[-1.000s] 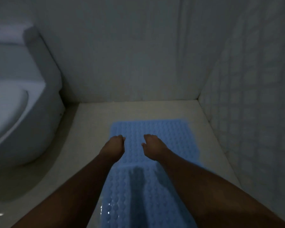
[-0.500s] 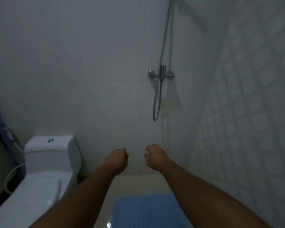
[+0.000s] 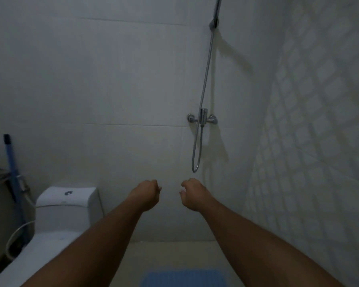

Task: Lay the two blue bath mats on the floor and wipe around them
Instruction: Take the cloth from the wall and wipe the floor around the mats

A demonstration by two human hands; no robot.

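Observation:
Only the far end of a blue bath mat (image 3: pixel 184 278) shows, flat on the pale floor at the bottom edge of the view. Both arms reach forward at about chest height, well above the mat. My left hand (image 3: pixel 146 194) is curled into a loose fist with nothing in it. A short gap to its right, my right hand (image 3: pixel 192 193) is also curled, fingers bent in, holding nothing. A second mat is not in view.
A white toilet (image 3: pixel 58 220) stands at the lower left. Behind it lean a blue-handled tool (image 3: pixel 13 162) and a hose. A shower tap and hose (image 3: pixel 202 129) hang on the far wall. The tiled right wall (image 3: pixel 309 162) runs close beside the mat.
The view has tilted up from the floor to the far wall. Both hands have lifted off the mat and hang in the air, still curled.

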